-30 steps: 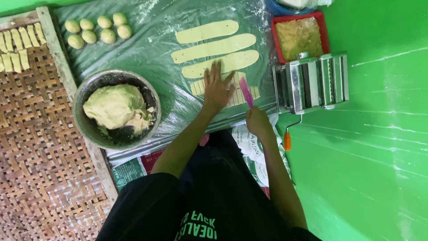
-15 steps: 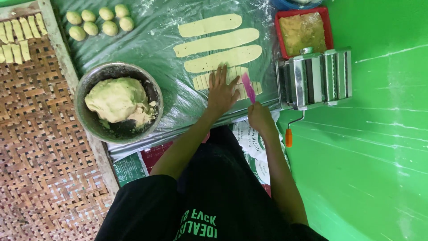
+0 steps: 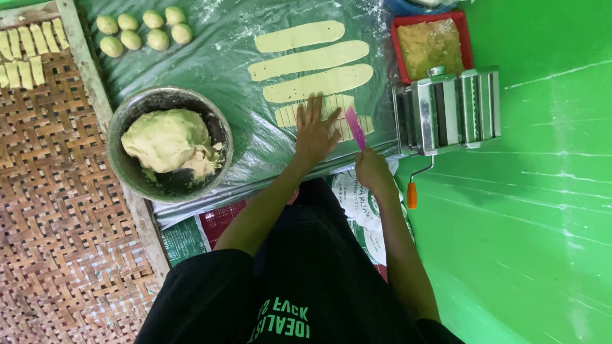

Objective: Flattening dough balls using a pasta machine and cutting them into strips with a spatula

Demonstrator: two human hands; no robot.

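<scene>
My left hand lies flat, fingers spread, on a pale dough strip cut into short pieces on the clear plastic sheet. My right hand grips a pink knife, its blade resting across the right end of that cut strip. Three whole long dough strips lie side by side just beyond my hands.
A metal bowl with a dough lump sits at the left. Several dough balls lie at the top left. A woven tray holds cut pieces. A pasta roller and a red tub stand at the right.
The view has shifted slightly. My left hand has slid a little along the cut strip and the knife has moved with my right hand over it.
</scene>
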